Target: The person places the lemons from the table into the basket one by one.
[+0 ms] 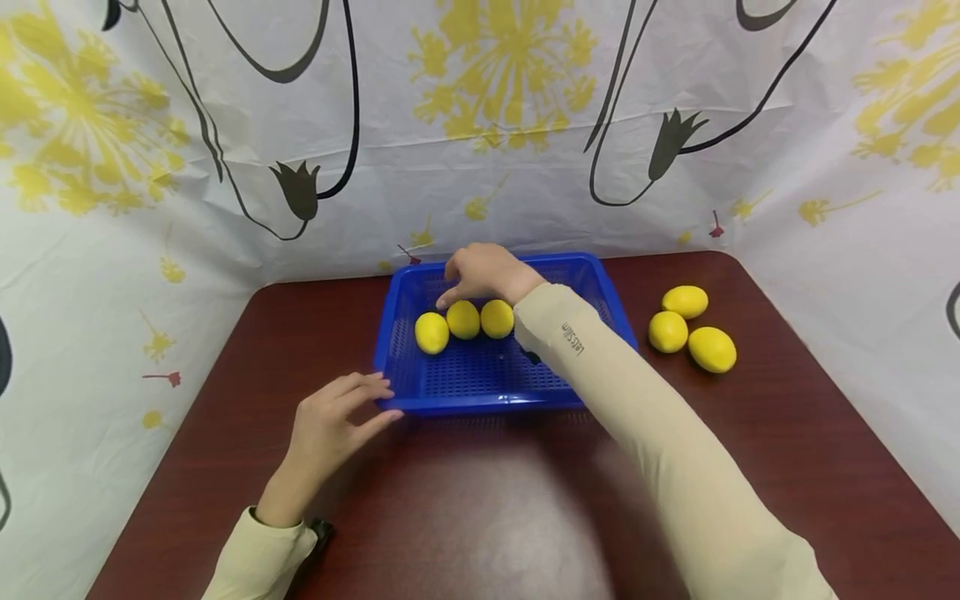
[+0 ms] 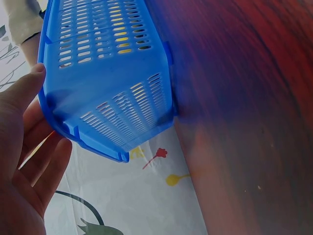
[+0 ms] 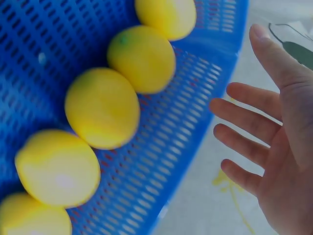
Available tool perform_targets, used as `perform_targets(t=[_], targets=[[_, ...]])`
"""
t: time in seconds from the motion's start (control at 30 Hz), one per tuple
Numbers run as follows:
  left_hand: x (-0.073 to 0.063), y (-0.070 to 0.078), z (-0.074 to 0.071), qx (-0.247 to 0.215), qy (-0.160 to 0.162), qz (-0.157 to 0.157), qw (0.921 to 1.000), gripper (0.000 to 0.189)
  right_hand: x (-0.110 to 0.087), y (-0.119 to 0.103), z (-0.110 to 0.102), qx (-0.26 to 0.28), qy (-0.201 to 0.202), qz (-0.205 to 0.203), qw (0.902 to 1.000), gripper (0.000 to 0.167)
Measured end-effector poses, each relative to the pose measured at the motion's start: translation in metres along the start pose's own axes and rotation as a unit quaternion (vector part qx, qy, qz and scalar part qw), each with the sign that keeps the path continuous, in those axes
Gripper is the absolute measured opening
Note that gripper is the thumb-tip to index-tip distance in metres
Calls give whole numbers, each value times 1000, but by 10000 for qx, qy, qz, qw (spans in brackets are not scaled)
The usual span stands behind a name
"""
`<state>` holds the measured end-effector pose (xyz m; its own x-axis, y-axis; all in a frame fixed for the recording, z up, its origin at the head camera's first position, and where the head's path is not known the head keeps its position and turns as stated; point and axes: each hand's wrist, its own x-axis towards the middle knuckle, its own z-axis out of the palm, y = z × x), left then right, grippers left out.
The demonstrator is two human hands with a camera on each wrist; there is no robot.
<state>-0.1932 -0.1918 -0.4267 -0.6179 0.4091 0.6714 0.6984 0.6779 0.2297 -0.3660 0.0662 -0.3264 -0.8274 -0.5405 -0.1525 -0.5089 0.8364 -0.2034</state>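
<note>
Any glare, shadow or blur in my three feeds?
Head: pale glare on the table, dark shadow right of it; left wrist: bluish cast on the table beside the basket; right wrist: lemons slightly soft, highlights on the lower ones.

Tabletop (image 1: pixel 322 333) — glossy, red-brown | sheet (image 1: pixel 480 187) — white, yellow blooms (image 1: pixel 513 71), dark curling stems (image 1: pixel 281 76)

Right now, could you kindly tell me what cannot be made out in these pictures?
Head view: part of the blue basket, hidden by the right sleeve.
Left wrist view: the basket's contents, mostly hidden by its slotted wall.
Right wrist view: lowest lemon, cut off at the corner; green mark on another lemon, too blurred to identify.
</note>
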Motion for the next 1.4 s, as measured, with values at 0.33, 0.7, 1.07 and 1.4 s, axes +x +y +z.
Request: perform_targets(t=[0.33, 0.7, 1.07, 1.4], targets=[[0, 0, 1, 40, 94, 87, 9999, 35, -16, 16, -21, 236, 0, -93, 9997, 64], [-1, 1, 1, 38, -5, 17, 10000, 35, -52, 48, -18, 373, 282, -306, 9984, 60], [-2, 1, 2, 51, 50, 56, 10000, 36, -100, 90, -20, 363, 793, -166, 9961, 59], [-1, 2, -1, 102, -74, -67, 9999, 36, -139, 112, -22, -26, 1242, -60, 9922, 55]])
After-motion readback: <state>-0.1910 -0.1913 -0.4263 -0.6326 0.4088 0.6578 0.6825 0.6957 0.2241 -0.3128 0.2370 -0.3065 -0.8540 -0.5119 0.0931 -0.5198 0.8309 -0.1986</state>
